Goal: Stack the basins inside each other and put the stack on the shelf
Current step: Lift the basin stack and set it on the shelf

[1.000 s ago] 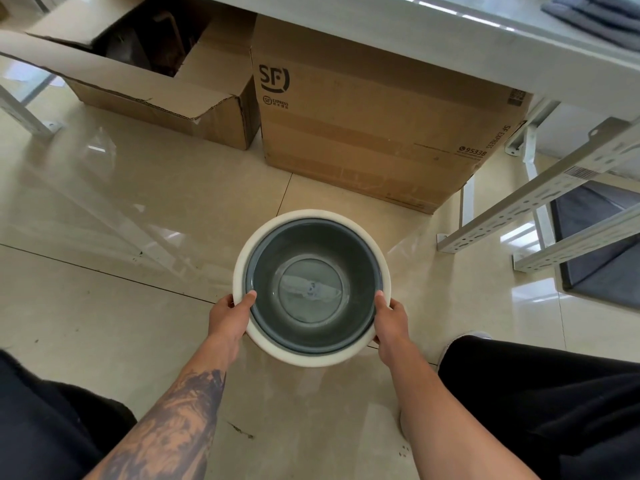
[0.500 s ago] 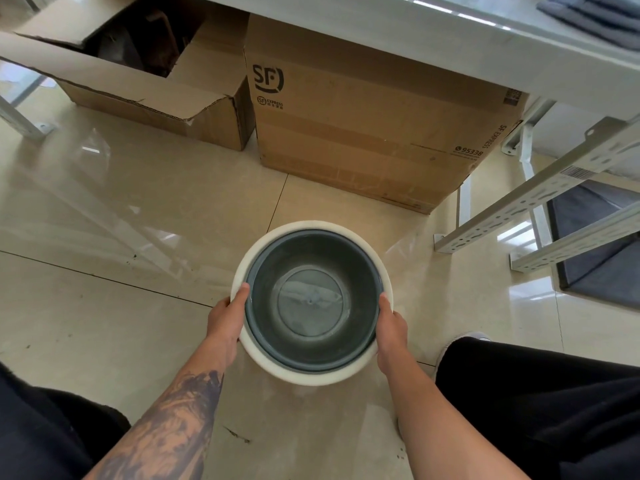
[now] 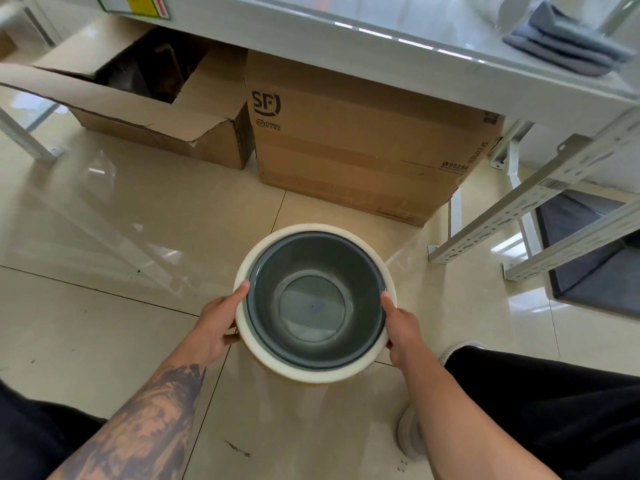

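Glossy floor tiles [image 3: 104, 220] lie beneath the nested basins [image 3: 315, 303], gripped rim-side by left hand [image 3: 216, 323] at nine o'clock, right hand [image 3: 403, 323] at three; the shelf [image 3: 398, 39] waits toward twelve.

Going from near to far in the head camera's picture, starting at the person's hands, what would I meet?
Left hand and right hand → nested basins, grey basin inside white basin → bare floor tiles → closed cardboard box → white shelf.
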